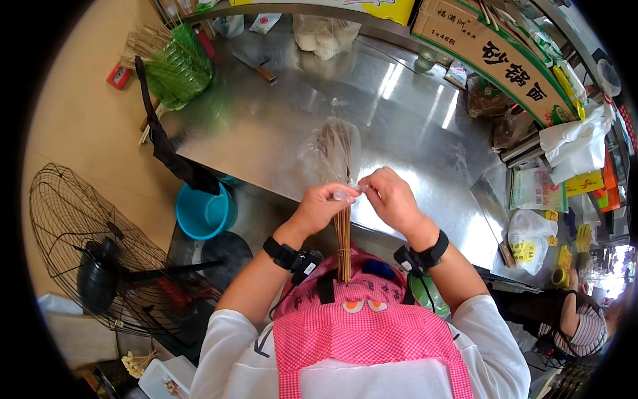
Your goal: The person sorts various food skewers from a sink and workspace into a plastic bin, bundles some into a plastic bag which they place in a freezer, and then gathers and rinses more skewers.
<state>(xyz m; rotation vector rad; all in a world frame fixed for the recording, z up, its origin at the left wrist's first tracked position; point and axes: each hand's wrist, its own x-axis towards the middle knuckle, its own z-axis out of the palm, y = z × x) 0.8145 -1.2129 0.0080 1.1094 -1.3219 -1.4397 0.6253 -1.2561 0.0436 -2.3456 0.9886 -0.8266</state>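
A bundle of thin brown sticks (pixel 343 234) runs from my apron up over the edge of the steel table (pixel 259 124). Its far end is inside a clear plastic bag (pixel 344 149). My left hand (pixel 326 202) pinches gathered plastic of the bag on top of the bundle. Close beside it, my right hand (pixel 391 199) has its thumb and forefinger closed on a twisted end of the same plastic. A band circles the sticks near my apron. The far tips of the sticks are blurred by the plastic.
A knife (pixel 256 69) and a bag of white items (pixel 324 37) lie at the table's back. A green-wrapped stick bundle (pixel 182 70) stands at left, above a blue bucket (pixel 207 212) and a fan (pixel 99 264). At right lies a broad blade (pixel 491 212); a person (pixel 580 319) is beyond.
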